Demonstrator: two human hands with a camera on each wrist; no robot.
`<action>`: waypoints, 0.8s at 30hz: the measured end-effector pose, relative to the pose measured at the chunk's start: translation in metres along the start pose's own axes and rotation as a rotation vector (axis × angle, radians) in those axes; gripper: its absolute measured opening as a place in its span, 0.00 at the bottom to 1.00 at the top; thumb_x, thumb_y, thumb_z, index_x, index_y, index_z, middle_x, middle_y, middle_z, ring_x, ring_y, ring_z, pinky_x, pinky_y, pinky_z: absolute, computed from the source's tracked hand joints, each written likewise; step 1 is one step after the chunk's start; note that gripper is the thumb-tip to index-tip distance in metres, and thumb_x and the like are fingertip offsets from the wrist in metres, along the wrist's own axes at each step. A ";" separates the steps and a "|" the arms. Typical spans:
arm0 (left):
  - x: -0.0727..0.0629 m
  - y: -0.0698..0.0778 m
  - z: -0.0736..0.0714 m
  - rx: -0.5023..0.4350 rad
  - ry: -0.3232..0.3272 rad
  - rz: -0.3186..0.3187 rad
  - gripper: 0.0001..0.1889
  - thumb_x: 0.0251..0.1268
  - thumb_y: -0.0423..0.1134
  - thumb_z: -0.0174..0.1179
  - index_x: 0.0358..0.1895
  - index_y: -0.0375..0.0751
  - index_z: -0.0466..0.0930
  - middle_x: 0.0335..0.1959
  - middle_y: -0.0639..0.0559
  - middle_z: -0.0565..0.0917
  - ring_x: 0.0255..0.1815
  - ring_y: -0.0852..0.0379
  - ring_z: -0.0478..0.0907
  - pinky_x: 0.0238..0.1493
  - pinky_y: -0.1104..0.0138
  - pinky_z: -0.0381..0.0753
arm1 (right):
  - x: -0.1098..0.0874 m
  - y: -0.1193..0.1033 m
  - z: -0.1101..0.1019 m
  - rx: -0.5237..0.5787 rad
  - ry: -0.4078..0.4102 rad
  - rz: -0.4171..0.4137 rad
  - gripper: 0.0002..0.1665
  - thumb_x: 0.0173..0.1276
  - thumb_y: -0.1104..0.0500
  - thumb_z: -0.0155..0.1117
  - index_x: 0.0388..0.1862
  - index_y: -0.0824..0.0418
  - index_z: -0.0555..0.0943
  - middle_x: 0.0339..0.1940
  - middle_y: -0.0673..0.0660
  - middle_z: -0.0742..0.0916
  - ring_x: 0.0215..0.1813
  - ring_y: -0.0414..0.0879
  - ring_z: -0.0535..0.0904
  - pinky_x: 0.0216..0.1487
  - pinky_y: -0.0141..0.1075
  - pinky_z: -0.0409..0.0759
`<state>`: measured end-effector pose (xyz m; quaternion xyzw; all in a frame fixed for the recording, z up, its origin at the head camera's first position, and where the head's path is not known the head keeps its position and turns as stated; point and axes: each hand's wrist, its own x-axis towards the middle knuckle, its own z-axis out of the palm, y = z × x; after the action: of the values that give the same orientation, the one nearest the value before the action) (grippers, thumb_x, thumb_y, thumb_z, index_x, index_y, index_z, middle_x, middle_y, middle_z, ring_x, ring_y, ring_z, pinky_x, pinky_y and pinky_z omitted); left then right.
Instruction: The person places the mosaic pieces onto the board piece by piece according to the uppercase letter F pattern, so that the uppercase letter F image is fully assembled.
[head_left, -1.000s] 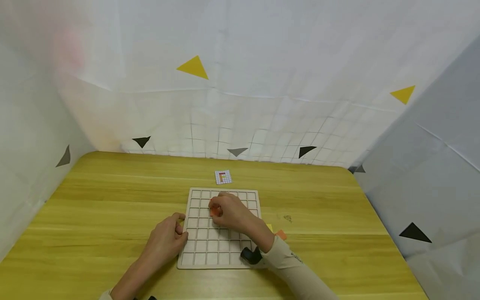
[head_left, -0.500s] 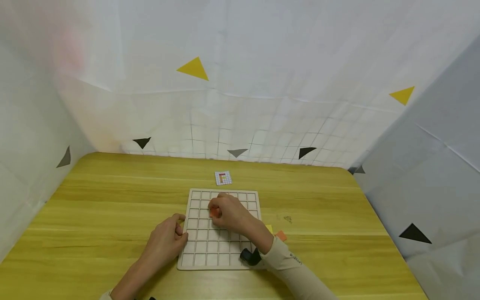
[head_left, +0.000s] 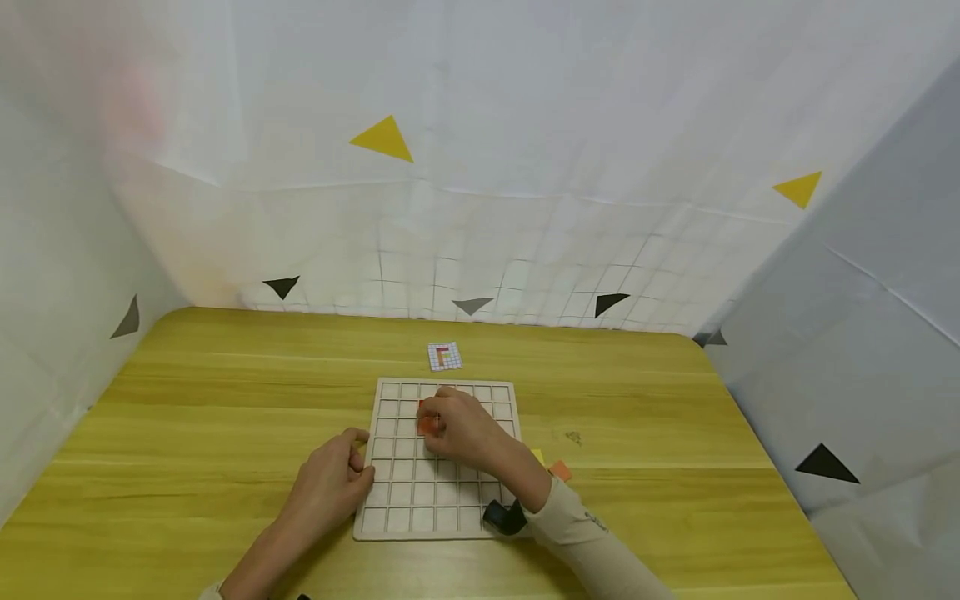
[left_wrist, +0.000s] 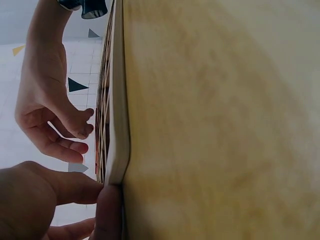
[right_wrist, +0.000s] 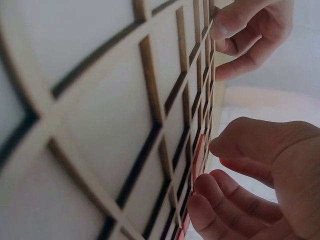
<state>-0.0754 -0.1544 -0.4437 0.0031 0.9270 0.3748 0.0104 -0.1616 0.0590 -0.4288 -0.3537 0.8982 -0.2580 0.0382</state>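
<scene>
A pale wooden grid board (head_left: 401,518) lies on the table in the head view. My left hand (head_left: 330,479) rests at its left edge, thumb and index finger touching the rim at separate spots. Over the board's upper middle is my right hand (head_left: 465,429), fingers bent and thumb apart from them. Close under its fingertips, an orange-red square tile (head_left: 427,427) lies in a cell, partly covered. The right wrist view shows this tile (right_wrist: 199,156) in the grid beside the thumb and fingers. Another red tile (head_left: 423,403) shows just above, mostly hidden by the hand.
Behind the board lies a small pattern card (head_left: 445,357) with a coloured figure on a grid. A yellow tile (head_left: 537,456) and an orange tile (head_left: 560,470) lie right of the board, by my right forearm. White sheets (head_left: 525,125) enclose the table (head_left: 225,400).
The orange-red tile under my right fingertips shows a little more plainly, and red shows above it. Both hands stay nearly in place; the head view has shifted slightly.
</scene>
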 end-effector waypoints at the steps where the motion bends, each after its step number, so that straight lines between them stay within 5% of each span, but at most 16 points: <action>1: 0.000 0.000 0.000 0.001 0.000 0.002 0.22 0.56 0.29 0.67 0.56 0.31 0.78 0.27 0.54 0.75 0.26 0.59 0.71 0.27 0.66 0.71 | -0.001 0.000 -0.001 0.003 0.004 -0.004 0.11 0.60 0.63 0.72 0.43 0.58 0.85 0.37 0.51 0.81 0.36 0.39 0.75 0.36 0.28 0.75; 9: 0.000 -0.001 0.000 0.011 -0.005 -0.004 0.23 0.57 0.30 0.67 0.57 0.31 0.77 0.27 0.54 0.75 0.26 0.58 0.69 0.27 0.65 0.70 | -0.013 0.000 -0.006 0.011 0.039 -0.036 0.11 0.62 0.65 0.67 0.44 0.59 0.86 0.39 0.53 0.83 0.34 0.41 0.77 0.35 0.29 0.75; 24: 0.000 0.000 0.000 0.009 -0.014 -0.010 0.23 0.58 0.30 0.67 0.57 0.31 0.77 0.28 0.54 0.75 0.26 0.58 0.70 0.27 0.65 0.70 | -0.043 0.021 -0.025 0.045 0.073 0.025 0.13 0.61 0.67 0.67 0.46 0.63 0.86 0.38 0.55 0.84 0.35 0.46 0.79 0.36 0.32 0.78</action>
<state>-0.0759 -0.1547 -0.4437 0.0013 0.9286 0.3705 0.0187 -0.1484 0.1106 -0.4226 -0.3321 0.8972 -0.2907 0.0165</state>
